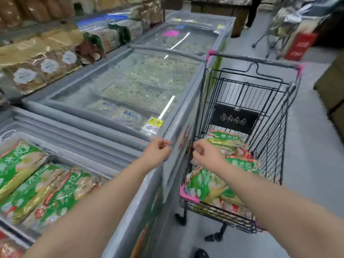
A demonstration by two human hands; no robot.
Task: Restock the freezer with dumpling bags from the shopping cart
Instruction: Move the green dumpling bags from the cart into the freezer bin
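Two hands reach forward at lower centre: the left hand [158, 151] and the right hand [206, 153]. One shopping cart [279, 127] stands at centre right, and a second cart [270, 40] at upper right. Three chest freezers [104, 116] line the left side. Three green dumpling bags [35, 192] show at lower left, and at least three in the near cart. Two yellow price tags [156, 122] sit mid-frame, and three round white labels [49, 65] at upper left.
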